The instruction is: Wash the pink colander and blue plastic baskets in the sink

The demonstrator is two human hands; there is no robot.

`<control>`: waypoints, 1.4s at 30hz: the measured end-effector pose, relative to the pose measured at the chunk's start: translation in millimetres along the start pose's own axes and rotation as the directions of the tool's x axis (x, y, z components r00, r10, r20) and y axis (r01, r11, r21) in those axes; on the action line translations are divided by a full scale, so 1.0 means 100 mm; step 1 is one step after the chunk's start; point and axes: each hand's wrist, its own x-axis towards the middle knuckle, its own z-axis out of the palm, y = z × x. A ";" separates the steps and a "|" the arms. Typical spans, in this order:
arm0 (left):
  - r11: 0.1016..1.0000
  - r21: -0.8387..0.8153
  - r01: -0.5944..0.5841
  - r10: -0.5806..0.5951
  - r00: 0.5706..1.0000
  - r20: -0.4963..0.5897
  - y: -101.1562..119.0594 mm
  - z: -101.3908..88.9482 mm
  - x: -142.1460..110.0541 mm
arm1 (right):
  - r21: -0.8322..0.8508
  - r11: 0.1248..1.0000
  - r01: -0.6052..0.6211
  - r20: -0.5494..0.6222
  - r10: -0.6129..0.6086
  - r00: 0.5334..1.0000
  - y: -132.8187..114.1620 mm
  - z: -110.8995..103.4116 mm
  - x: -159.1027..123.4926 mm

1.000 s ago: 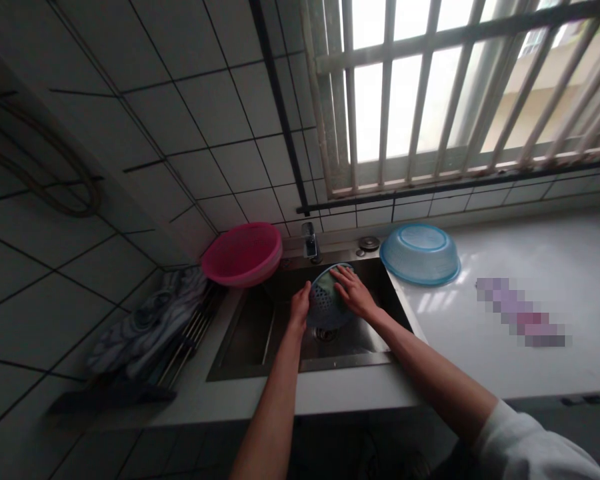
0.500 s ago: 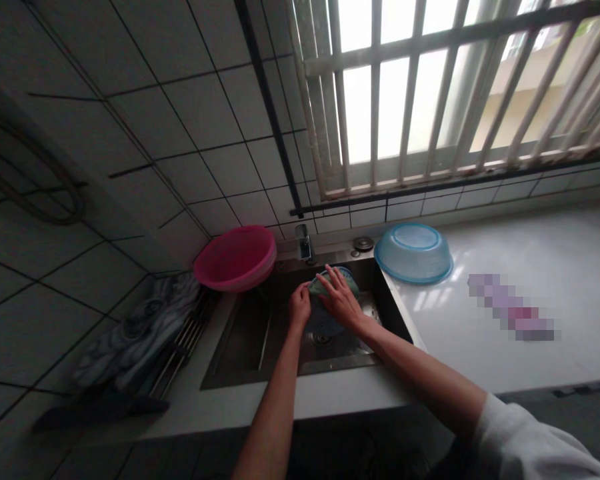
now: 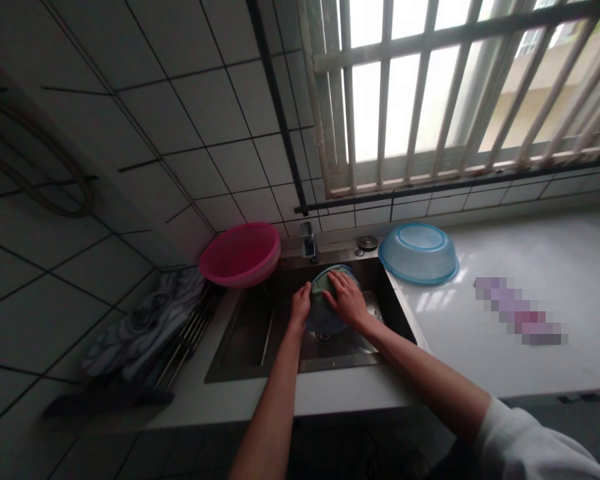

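Note:
Over the steel sink (image 3: 245,333) I hold a small blue plastic colander (image 3: 325,319) tilted on its side. My left hand (image 3: 301,303) grips its left rim. My right hand (image 3: 347,300) presses a green cloth (image 3: 325,283) against the colander's upper face, fingers curled over the cloth. The tap (image 3: 309,241) stands just behind the colander.
A pink basin (image 3: 240,253) sits on the sink's back left corner. A light blue basin (image 3: 419,253) lies upside down on the white counter (image 3: 480,347) to the right. A patterned cloth (image 3: 145,323) lies on a rack at the left. Barred window above.
My right hand has shifted over the colander's face with the cloth, fingers spread earlier and now curled. The left hand keeps its hold on the rim.

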 end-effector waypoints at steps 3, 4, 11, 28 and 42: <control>1.000 -0.010 0.012 -0.012 1.000 0.001 0.01 -0.01 0.00 | 0.034 0.996 -0.077 0.010 0.076 0.997 0.14 0.03 0.03; 1.000 -0.017 0.012 -0.012 1.000 -0.001 0.01 -0.02 -0.01 | 0.042 0.995 -0.088 0.019 0.087 0.996 0.17 0.03 0.04; 0.991 -0.128 0.032 -0.029 0.999 0.018 -0.02 -0.02 -0.02 | 0.051 0.960 0.276 0.184 -0.280 0.942 -0.02 -0.04 -0.01; 0.879 0.447 -0.165 0.239 0.965 -0.113 0.01 -0.03 -0.09 | 0.053 0.969 0.239 0.216 -0.245 0.945 -0.10 0.05 -0.06; 0.997 0.006 -0.077 0.078 0.995 -0.066 -0.04 -0.03 0.02 | 0.159 0.984 0.078 0.137 -0.101 0.985 0.22 0.01 0.05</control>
